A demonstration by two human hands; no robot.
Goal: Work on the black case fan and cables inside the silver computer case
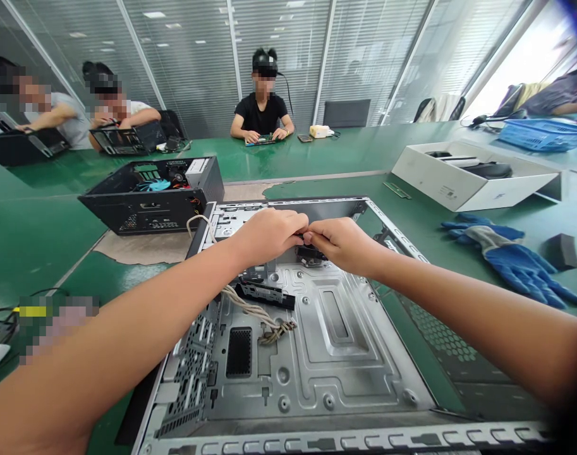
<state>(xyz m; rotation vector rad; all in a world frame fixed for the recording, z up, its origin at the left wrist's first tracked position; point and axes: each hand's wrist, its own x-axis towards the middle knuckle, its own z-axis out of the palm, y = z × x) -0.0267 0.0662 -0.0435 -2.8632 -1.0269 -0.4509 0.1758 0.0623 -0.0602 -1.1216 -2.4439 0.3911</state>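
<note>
An open, stripped metal computer case (326,341) lies flat on the green table in front of me. Both my hands meet over its far part. My left hand (267,234) is closed in a pinch, and my right hand (342,243) is closed too, the fingertips of both pressed on a small black part (309,253) between them. A twisted grey cable bundle (255,309) runs from the case's left rim across the floor of the case. A black bracket (264,292) lies under my left wrist.
Another black computer case (150,196) stands at the left. A white open box (468,177) and blue gloves (510,256) lie at the right, with a dark foam block (562,251). Three people sit at the far side working on other hardware. A blue basket (544,133) is far right.
</note>
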